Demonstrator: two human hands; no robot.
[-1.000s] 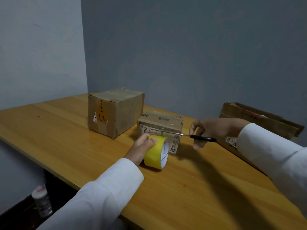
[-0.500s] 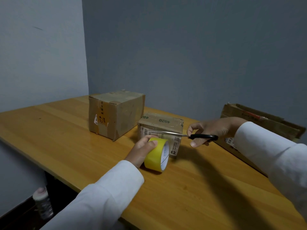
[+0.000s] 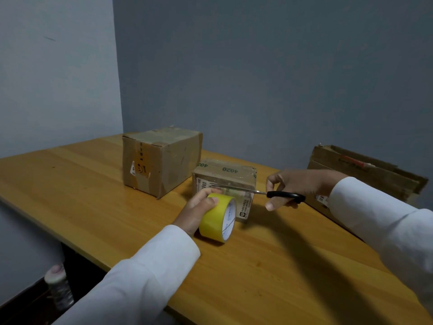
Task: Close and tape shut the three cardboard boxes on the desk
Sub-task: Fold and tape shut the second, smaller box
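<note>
Scissors [image 3: 257,192] blades indistinct against box [image 3: 225,174]

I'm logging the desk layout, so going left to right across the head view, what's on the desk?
Tall cardboard box → yellow tape roll in the left hand → scissors in the right hand → open flat box.
</note>
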